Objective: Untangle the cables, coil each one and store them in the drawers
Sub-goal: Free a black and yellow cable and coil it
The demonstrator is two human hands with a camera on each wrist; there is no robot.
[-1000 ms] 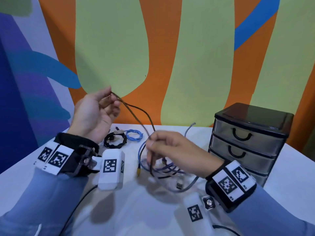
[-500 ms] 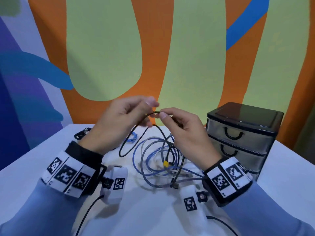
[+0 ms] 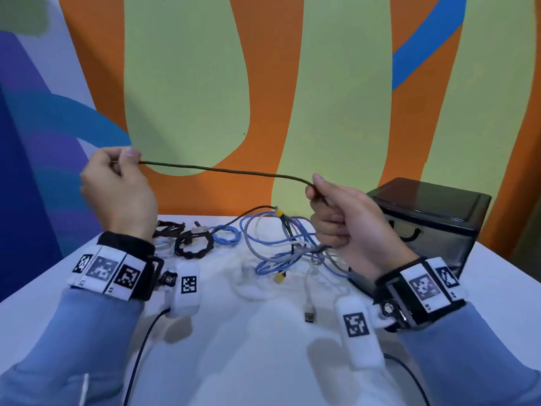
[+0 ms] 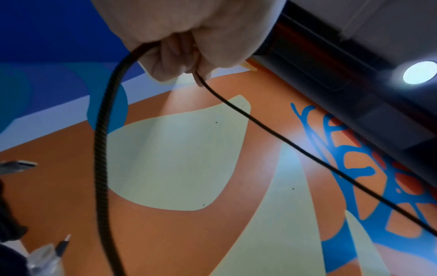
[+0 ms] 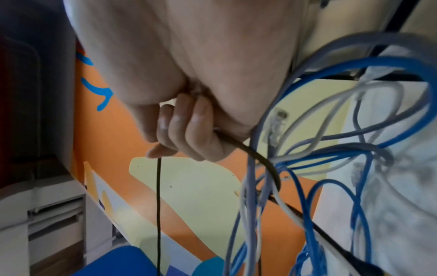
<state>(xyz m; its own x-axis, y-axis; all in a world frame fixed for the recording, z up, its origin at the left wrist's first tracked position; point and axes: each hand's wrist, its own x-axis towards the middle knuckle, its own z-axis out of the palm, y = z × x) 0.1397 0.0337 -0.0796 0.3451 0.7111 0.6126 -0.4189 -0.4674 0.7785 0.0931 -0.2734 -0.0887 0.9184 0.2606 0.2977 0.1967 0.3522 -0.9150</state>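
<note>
- Dark braided cable (image 3: pixel 222 170): stretched in the air above the table (image 3: pixel 263 361), pinched at each end of the span.
- Left hand (image 3: pixel 117 189): thumb and forefinger clamped on the cable, slack dropping below the fist.
- Right hand (image 3: pixel 348 224): fingers curled round the cable, which runs down into the tangle of blue and grey cables (image 3: pixel 287 247).
- Advice: keep left pinch fixed, loosen right grip, slide toward the tangle, lift loops off rather than pull tight.
- Drawer unit (image 3: pixel 430 218): just right of the tangle, drawers closed.
</note>
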